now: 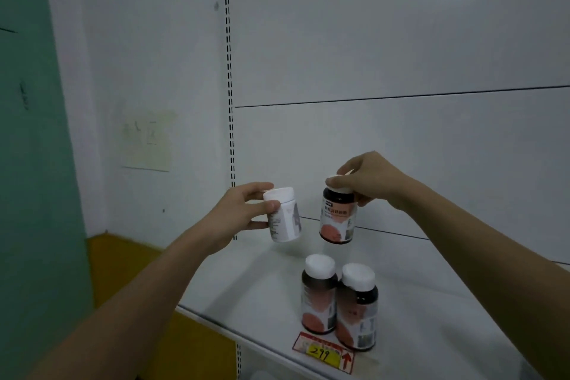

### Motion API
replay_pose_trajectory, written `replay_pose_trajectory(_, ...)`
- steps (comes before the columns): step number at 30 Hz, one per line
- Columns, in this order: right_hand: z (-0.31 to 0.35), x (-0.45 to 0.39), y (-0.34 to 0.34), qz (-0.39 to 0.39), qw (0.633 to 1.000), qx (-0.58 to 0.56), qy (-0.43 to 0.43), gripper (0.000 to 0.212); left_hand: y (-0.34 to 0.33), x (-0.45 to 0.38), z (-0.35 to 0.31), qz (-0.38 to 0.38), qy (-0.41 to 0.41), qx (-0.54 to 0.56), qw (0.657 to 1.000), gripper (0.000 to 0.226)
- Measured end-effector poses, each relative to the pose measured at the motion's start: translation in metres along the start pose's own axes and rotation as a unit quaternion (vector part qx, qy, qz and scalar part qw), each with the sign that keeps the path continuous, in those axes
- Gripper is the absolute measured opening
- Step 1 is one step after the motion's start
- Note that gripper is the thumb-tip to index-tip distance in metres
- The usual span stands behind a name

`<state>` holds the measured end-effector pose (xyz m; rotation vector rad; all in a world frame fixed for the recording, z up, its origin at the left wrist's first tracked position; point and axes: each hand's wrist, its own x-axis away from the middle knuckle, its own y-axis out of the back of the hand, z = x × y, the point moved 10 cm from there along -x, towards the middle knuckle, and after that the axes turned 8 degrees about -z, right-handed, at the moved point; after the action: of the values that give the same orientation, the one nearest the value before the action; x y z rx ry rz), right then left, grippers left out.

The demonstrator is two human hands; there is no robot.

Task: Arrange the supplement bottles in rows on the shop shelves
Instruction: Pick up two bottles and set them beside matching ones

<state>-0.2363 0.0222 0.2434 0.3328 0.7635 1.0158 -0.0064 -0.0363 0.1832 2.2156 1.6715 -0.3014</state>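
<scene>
Above the shelf (431,333), left hand (237,213) grips a white bottle (283,216), right hand (370,179) a dark bottle (337,216).

White wall (148,55) with a paper (148,140) far left; green panel (27,163) at left; yellow floor (123,268) below.
</scene>
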Motion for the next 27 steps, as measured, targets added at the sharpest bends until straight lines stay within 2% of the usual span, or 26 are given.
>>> replay_pose_trajectory(6, -0.026, -0.020, -0.040, 0.030, 0.998, 0.030, -0.038, 0.034, -0.001, -0.041, 0.042, 0.040, 0.017, 0.026, 0.999, 0.039)
replay_pose_trajectory(12, -0.055, -0.021, -0.072, 0.099, 0.988, 0.092, -0.079, 0.033, -0.022, -0.075, 0.072, 0.096, 0.030, 0.046, 0.994, 0.041)
replay_pose_trajectory(20, -0.076, -0.002, -0.099, 0.158, 0.972, 0.135, -0.112, 0.029, -0.040, -0.097, 0.080, 0.149, 0.012, 0.072, 0.986, 0.037)
replay_pose_trajectory(27, -0.086, 0.012, -0.112, 0.177, 0.961, 0.159, -0.140, 0.038, -0.048, -0.104, 0.082, 0.165, 0.008, 0.080, 0.983, 0.037)
